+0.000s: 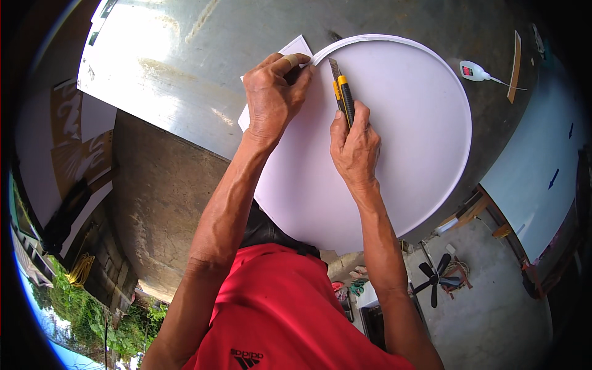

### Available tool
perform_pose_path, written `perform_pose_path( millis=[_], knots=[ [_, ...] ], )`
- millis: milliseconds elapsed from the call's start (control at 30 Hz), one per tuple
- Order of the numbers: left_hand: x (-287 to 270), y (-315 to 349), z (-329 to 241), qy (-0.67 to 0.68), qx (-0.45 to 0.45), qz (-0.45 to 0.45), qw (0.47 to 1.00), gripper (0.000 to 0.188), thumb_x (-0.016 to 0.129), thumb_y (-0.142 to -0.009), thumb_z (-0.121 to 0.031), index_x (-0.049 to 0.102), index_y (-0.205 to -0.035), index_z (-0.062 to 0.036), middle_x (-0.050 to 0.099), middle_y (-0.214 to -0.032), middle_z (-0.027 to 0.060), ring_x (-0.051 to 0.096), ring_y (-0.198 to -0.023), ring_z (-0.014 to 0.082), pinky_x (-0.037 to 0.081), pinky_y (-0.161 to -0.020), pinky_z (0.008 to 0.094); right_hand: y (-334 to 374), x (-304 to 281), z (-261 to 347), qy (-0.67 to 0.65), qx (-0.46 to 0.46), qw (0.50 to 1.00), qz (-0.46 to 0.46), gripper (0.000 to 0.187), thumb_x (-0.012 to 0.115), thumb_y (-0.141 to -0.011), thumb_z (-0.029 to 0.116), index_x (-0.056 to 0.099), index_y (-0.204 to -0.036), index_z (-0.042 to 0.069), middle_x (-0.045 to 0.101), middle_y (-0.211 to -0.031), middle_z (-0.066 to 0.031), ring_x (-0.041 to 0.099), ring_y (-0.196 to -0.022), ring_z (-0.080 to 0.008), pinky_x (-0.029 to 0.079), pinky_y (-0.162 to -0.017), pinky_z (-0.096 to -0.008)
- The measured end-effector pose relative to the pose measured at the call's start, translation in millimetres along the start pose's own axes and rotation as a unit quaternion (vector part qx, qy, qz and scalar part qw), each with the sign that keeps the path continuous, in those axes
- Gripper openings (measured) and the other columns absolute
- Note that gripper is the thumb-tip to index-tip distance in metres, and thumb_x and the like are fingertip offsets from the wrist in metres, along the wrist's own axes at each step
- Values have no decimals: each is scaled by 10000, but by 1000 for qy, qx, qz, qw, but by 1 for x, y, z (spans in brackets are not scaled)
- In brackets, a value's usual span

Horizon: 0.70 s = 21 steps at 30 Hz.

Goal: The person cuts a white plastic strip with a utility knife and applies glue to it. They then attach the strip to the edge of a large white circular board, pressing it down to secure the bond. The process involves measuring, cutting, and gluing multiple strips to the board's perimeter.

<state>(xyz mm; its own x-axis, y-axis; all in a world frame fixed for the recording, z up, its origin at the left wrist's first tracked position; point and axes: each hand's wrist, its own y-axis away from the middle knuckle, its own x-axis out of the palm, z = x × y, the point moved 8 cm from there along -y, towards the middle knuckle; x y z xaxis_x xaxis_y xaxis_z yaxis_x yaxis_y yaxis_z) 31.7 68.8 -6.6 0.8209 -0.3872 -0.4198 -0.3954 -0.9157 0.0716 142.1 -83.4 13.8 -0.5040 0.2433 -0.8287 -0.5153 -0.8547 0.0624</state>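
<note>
Yellow-black knife (348,102), pale lilac disc (407,135) – white rim (382,37), red shirt (277,302), grey tabletop (265,31)

From afar I see glare (132,46) on the table (209,61) left of the left hand (275,92), plants (86,311) well below-left, grey floor (493,324) below-right of the right hand (357,145).

Grey table (203,74) | white round panel (407,129), overhanging near edge | angular white piece (297,46) | white bottle (473,71) | brown strip (514,68)

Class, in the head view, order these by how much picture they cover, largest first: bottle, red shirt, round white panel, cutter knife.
1. Round white panel
2. Red shirt
3. Cutter knife and bottle: too alike to rank, the knife being partly hidden
</note>
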Motion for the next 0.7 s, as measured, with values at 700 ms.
perform_pose_path(
  millis=[700],
  knots=[
    [1, 0, -2, -7, 9, 1, 1000, 146, 794, -877, -56, 828, -1016, -27, 745, -840, 74, 703, -727, 148, 578, -698, 293, 1, 1, 1, 10, -19, 1000, -4, 271, 640, -1002, 113, 488, -1175, -29, 637, -718, -157, 669, -517, -317, 532, -453, -420]
  ],
)
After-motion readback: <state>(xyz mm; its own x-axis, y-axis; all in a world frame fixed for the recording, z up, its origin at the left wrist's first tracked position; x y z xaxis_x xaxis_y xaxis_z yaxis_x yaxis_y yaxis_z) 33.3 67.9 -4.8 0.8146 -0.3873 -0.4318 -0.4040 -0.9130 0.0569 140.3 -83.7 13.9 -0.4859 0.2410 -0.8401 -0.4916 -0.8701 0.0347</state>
